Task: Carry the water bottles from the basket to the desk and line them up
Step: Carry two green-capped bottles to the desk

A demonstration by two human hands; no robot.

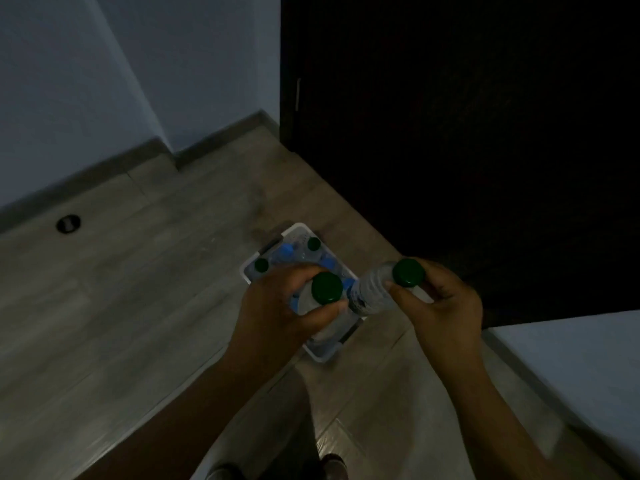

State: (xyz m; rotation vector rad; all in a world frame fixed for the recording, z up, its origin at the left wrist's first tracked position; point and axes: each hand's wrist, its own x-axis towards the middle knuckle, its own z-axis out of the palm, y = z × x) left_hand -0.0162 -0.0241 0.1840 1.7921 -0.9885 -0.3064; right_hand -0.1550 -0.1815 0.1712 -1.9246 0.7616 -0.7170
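Two green-capped water bottles held above the basket, one in each hand.

The left bottle (320,295) is gripped round its shoulder by the left hand (282,310). The right bottle (375,288) tilts, pinched just under its cap by the right hand (441,306). Taking one per hand probably saves trips. Below them the white basket (323,356) sits on the floor (138,289) and holds more bottles (314,244). A pale surface (571,358) at right may be the desk.

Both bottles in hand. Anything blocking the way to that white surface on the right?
Nothing visible. The right hand holds its bottle near the white surface, with no object between; the left hand holds a second bottle over the basket.
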